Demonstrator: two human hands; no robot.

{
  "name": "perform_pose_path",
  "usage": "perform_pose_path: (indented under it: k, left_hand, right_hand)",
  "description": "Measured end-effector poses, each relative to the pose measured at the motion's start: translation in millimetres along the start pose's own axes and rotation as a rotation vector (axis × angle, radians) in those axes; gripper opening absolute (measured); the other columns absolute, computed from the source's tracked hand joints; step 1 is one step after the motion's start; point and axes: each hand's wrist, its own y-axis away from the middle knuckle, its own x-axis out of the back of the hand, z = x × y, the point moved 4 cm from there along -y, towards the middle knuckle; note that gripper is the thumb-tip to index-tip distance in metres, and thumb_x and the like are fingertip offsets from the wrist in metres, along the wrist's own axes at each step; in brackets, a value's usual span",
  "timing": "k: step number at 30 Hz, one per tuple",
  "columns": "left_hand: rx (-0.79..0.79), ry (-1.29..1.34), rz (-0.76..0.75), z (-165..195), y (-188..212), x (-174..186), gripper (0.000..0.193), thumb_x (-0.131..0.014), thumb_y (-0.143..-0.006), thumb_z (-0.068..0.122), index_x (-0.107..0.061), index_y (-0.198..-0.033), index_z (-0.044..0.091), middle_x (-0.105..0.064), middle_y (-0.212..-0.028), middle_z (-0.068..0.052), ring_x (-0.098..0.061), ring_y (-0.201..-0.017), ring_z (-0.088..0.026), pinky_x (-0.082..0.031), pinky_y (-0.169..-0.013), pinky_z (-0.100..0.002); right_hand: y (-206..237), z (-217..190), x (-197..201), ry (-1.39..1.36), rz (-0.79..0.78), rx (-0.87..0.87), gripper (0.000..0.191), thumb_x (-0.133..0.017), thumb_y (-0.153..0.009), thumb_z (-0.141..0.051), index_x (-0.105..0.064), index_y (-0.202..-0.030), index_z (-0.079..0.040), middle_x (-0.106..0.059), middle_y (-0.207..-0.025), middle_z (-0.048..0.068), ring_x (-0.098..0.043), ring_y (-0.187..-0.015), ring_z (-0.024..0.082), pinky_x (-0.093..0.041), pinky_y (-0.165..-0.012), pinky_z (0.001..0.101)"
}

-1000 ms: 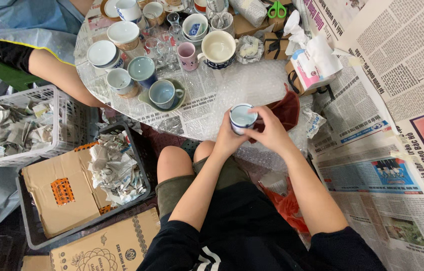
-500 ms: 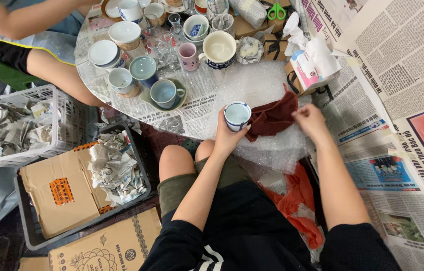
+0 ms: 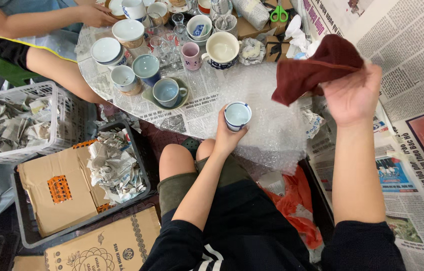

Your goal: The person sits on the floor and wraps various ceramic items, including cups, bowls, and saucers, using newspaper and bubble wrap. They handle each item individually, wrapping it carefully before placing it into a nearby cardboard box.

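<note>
Right hand [image 3: 352, 98] has lifted the dark red cloth [image 3: 314, 68] off the small cup [image 3: 237, 115], fingers closed on it. Left hand [image 3: 227, 135] grips the cup upright over bubble wrap [image 3: 272, 130]; wiping paused.

The small cup [image 3: 237, 115] is in the left hand [image 3: 228, 136], over the near edge of the counter [image 3: 199, 108], on the bubble wrap [image 3: 267, 123]. The cloth [image 3: 312, 70] hangs from the right hand [image 3: 352, 95], to the right of the cup and above it. Behind the cup stand many cups [image 3: 172, 60]. Left of the counter, on the floor, a basket [image 3: 51, 120] holds crumpled paper [image 3: 1, 125].
</note>
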Motion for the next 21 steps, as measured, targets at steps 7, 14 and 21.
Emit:
perform_pose_path:
  k: [7,14,21]
  left_hand:
    - [-0.022,-0.034,-0.113,9,4,-9,0.089,-0.087,-0.08,0.007,-0.034,-0.152,0.006,-0.056,-0.138,-0.017,-0.059,-0.131,-0.027,-0.049,-0.11,-0.04]
    - [-0.013,-0.059,-0.104,17,4,-12,0.095,-0.086,-0.069,0.006,-0.036,-0.15,0.005,-0.059,-0.137,-0.016,-0.062,-0.128,-0.031,-0.054,-0.103,-0.04]
    - [-0.152,-0.295,-0.115,37,6,-9,0.088,-0.094,-0.068,0.016,-0.048,-0.143,0.007,-0.059,-0.138,-0.02,-0.057,-0.131,-0.036,-0.049,-0.108,-0.045]
  right_hand:
    - [29,95,-11,0.389,-0.384,-0.355,0.012,-0.064,-0.111,-0.009,-0.064,-0.1,-0.005,-0.06,-0.11,0.007,-0.056,-0.107,0.023,-0.044,-0.101,0.0414]
    - [29,144,-8,1.324,-0.468,-0.034,0.019,-0.06,-0.093,0.0,-0.067,-0.111,-0.001,-0.062,-0.122,0.014,-0.066,-0.114,0.022,-0.055,-0.099,0.0359]
    - [4,149,44,1.538,-0.566,-0.453,0.034,-0.061,-0.082,0.004,-0.067,-0.115,-0.003,-0.075,-0.11,0.013,-0.071,-0.098,0.025,-0.055,-0.09,0.0359]
